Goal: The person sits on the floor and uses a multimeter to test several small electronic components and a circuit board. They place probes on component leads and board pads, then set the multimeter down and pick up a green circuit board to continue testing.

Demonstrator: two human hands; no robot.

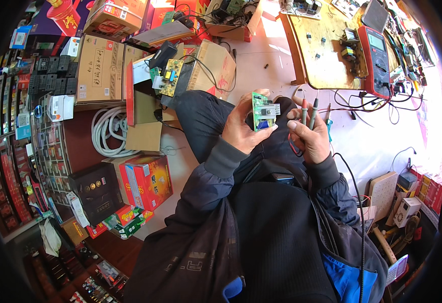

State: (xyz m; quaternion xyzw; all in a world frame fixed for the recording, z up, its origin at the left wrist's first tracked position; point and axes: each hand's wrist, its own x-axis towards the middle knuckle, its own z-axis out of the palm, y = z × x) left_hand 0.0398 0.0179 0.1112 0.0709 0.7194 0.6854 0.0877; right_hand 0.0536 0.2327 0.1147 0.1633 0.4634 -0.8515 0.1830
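Note:
My left hand is closed around the edges of a small green circuit board, held up above my lap. On the board sit a silvery finned heatsink and a blue part. Just to its right, my right hand grips a pair of multimeter probes, a red probe and a black probe, side by side with their tips pointing away from me. The tips are apart from the board. A red-framed multimeter rests on the wooden table at the far right.
On the wooden table lie small components and another circuit board. Test leads trail off its edge. Cardboard boxes, a yellowish circuit board and a coiled white hose are at left. A red box stands nearer.

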